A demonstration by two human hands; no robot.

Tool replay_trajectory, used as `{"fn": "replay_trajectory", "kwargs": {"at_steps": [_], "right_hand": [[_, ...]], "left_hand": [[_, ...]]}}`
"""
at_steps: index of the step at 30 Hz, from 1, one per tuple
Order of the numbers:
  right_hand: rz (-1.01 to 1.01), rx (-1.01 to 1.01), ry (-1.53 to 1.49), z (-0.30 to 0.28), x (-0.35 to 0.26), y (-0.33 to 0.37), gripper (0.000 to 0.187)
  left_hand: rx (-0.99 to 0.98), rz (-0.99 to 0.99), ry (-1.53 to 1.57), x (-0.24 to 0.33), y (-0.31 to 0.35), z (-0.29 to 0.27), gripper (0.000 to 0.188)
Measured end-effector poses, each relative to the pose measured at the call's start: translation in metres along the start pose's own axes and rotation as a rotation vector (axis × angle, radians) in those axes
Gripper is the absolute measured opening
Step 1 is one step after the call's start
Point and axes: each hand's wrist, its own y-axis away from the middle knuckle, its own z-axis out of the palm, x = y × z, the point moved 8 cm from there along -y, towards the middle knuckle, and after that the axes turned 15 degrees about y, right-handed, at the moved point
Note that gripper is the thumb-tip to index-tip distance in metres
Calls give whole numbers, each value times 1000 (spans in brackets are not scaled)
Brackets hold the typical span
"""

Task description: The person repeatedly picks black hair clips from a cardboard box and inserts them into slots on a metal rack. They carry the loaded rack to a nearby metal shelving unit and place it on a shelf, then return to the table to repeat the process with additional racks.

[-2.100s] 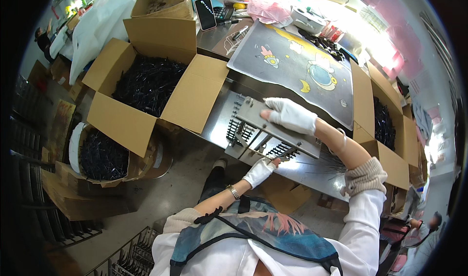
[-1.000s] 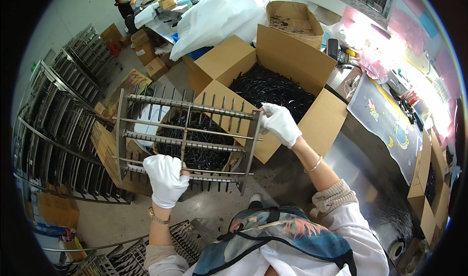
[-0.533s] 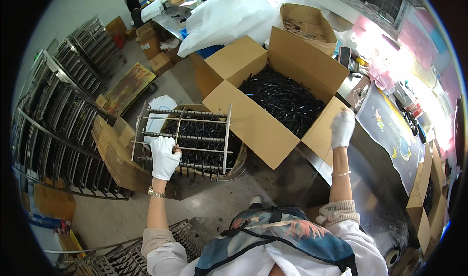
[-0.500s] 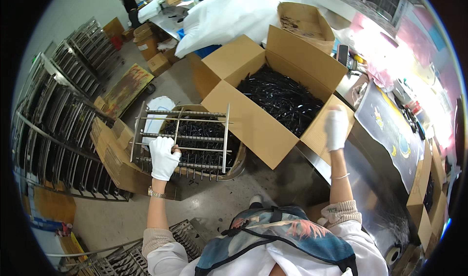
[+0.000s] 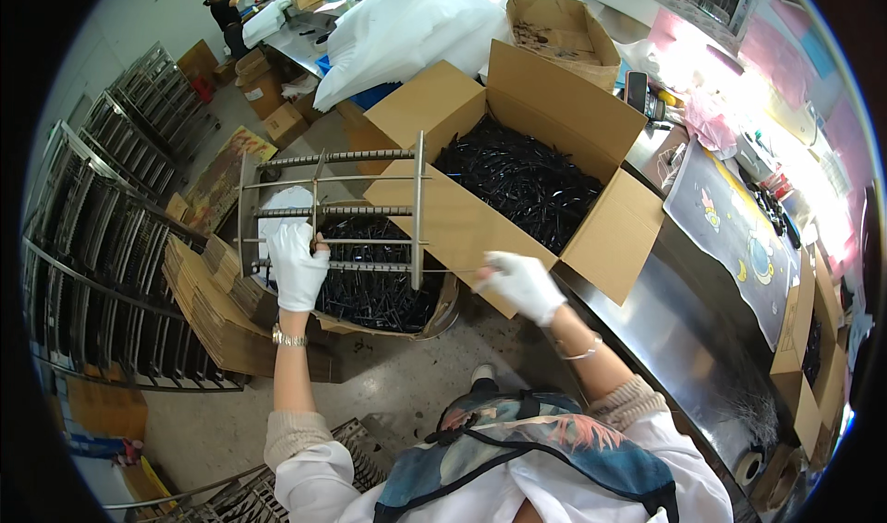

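Observation:
My left hand (image 5: 297, 269), in a white glove with bare fingertips, is closed round a bar of a metal rack (image 5: 419, 200). Toothed crossbars run along this frame, which is raised over a bin (image 5: 448, 315) filled with thin black strips (image 5: 374, 297). To the right of the rack is my right hand (image 5: 527, 285), also gloved, its fingers pinched together. A faint thin line runs from the fingertips toward the rack; what they hold is too small to name. Behind that hand, a large open cardboard box (image 5: 453, 218) contains many glossy black strips (image 5: 517, 181).
Racks (image 5: 83, 273) line the left side, beside flattened cardboard (image 5: 203, 310). A metal table (image 5: 647, 329) at right bears a printed mat (image 5: 730, 227). White plastic bags (image 5: 407, 29) and another carton (image 5: 573, 24) lie behind. A person (image 5: 224, 15) stands far left.
My right hand has swung left and nearer, from the large box's right flap to beside the rack. My left hand has raised the rack, which shows fewer strips behind it.

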Motion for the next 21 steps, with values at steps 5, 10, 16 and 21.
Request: {"fn": "replay_trajectory", "kwargs": {"at_steps": [5,10,16,21], "right_hand": [[606,687,-486,-131,182,139,25],[437,1592,-764,-235,244,324,15],[768,1184,-420,-123,215,345,10],[834,1317,-1486,-15,284,395,24]], "left_hand": [[-28,-13,-28,-44,6,29,19],[-76,9,-41,-22,-2,32,14],[39,184,-6,99,-42,10,17],[125,458,-274,202,-56,23,16]]}}
